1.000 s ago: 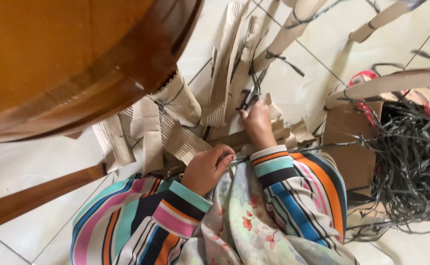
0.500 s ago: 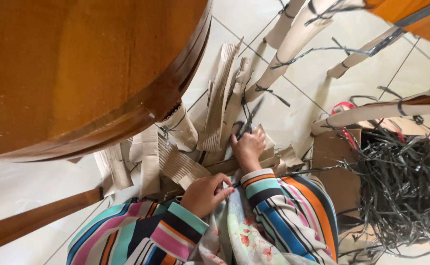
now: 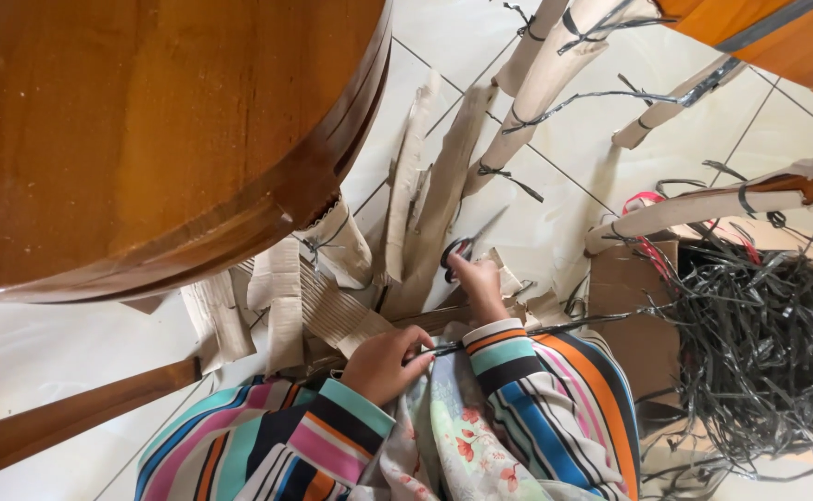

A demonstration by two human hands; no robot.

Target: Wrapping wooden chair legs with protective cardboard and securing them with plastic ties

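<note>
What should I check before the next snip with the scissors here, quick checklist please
1. Right hand has the scissors by the handles: ok.
2. Left hand pinches the dark strap: ok.
3. Strap between the blades: not ok, blades point away over the floor tiles.
4. Blades open: cannot tell.
5. Left fingers away from the blades: ok.
6. Cardboard strips off the strap: cannot tell.

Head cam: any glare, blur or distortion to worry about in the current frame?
Head view: soft even daylight, pale glare on the floor tiles; sheen on the wooden tabletop; wide-angle bending at the edges; right hand on the scissors and left hand sharp, no motion blur.
</note>
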